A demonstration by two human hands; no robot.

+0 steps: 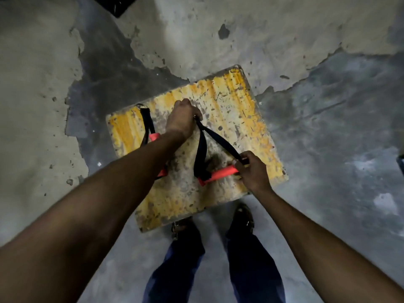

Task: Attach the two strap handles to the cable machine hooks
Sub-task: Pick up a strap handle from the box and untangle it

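Both grips are closed on one strap handle (pixel 218 173) at mid-frame, left hand (pixel 182 119) at its top, right hand (pixel 251 169) on its orange bar, likely for lifting.

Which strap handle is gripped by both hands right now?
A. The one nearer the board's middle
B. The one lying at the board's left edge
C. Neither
A: the left hand holds the top of the middle strap handle, and the right hand grips its orange bar; the other handle lies untouched.
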